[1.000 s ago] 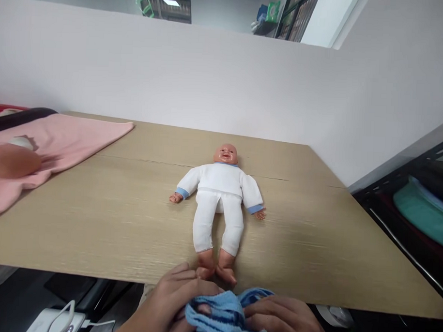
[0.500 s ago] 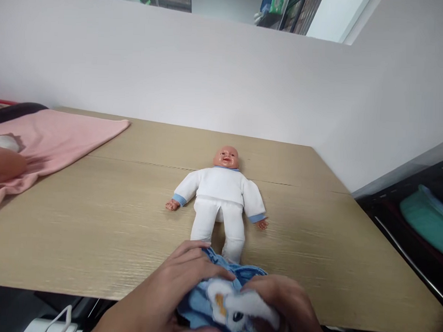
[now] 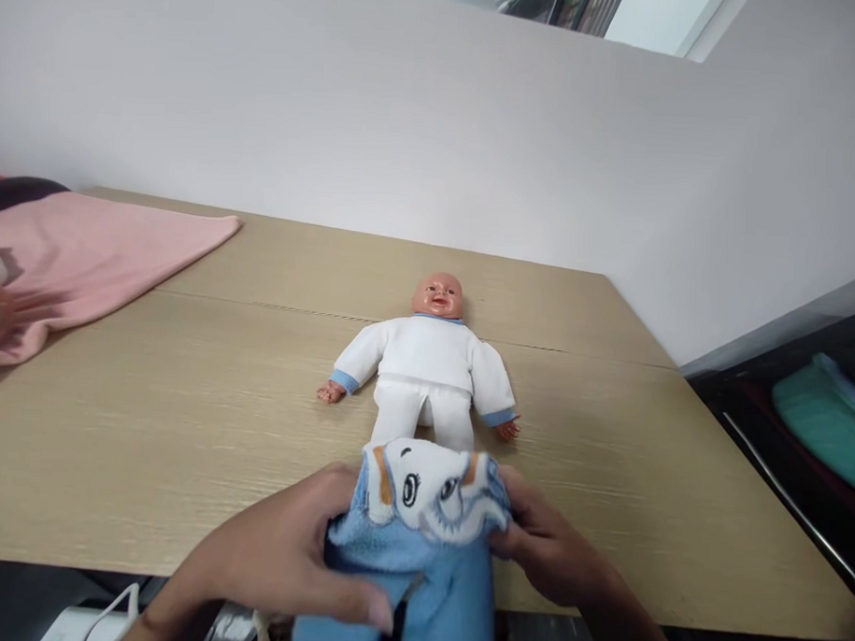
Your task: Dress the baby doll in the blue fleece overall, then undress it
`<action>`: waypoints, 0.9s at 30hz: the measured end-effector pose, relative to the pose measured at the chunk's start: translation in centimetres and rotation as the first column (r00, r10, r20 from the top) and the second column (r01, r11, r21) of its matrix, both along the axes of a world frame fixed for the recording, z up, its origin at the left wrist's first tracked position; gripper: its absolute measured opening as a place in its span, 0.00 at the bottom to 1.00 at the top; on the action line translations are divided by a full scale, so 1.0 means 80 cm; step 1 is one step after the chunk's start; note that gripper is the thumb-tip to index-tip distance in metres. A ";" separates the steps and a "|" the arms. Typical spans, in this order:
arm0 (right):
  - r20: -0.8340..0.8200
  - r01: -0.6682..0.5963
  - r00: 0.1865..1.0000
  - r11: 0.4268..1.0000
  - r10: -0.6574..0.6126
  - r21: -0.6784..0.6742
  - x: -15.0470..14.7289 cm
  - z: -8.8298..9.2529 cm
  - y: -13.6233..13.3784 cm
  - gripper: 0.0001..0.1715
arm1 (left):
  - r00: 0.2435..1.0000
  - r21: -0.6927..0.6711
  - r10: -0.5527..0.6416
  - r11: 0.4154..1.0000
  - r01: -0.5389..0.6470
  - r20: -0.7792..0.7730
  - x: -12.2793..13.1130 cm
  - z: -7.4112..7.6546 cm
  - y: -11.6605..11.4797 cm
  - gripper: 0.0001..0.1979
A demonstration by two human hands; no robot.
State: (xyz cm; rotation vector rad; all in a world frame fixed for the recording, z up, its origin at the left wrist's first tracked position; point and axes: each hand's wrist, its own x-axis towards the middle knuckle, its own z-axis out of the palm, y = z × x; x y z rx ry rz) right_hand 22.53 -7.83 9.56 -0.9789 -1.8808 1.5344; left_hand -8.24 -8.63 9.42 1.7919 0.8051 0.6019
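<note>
White wall (image 3: pixel 301 120) is seen behind the doll (image 3: pixel 430 353), and a pale wooden table (image 3: pixel 185 424) is spread beneath it. On the right, well apart from the doll, a black rack (image 3: pixel 738 380) is partly shown; on the left, also well apart, a pink blanket (image 3: pixel 122 240) is laid. On its back, head towards the wall, the doll is dressed in a white outfit (image 3: pixel 431 395). Blue trousers (image 3: pixel 457 574) are held just in front of the doll, its lower legs being hidden by them; whether the two touch cannot be told. Far right of the doll, a green cloth (image 3: pixel 831 419) is kept on the rack. At the doll-side waistband, one edge is pinched by the right hand (image 3: pixel 542 540), its fingers closed. Around the opposite edge the left hand (image 3: pixel 279 549) is placed, thumb spread across the front; its other fingers are hidden, so their grip cannot be told. Between the hands, a white patch (image 3: pixel 425 493) with stitched eyes is displayed.
</note>
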 end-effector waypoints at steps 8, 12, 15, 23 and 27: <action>0.015 -0.194 0.981 0.979 0.195 -0.061 -0.018 0.027 0.018 0.39 | 0.996 -0.064 0.014 0.998 -0.009 0.084 -0.007 -0.014 0.005 0.18; -0.040 -0.296 0.955 0.955 0.295 -0.007 -0.026 0.032 0.025 0.34 | 0.993 -0.124 0.056 0.991 -0.043 0.104 0.007 -0.025 0.001 0.17; -0.096 -0.259 0.961 0.965 0.261 0.029 -0.020 0.019 0.022 0.22 | 0.994 -0.128 0.014 0.992 0.000 0.112 0.017 -0.022 0.006 0.13; -0.061 -0.045 0.998 0.983 0.035 -0.176 0.001 -0.026 0.012 0.36 | 0.939 -0.239 -0.074 0.958 0.161 0.335 0.008 -0.050 0.011 0.27; -0.175 -0.272 0.954 0.949 0.244 -0.159 -0.015 -0.015 0.025 0.45 | 0.885 -0.447 0.306 0.885 -0.128 0.351 0.001 -0.077 0.004 0.25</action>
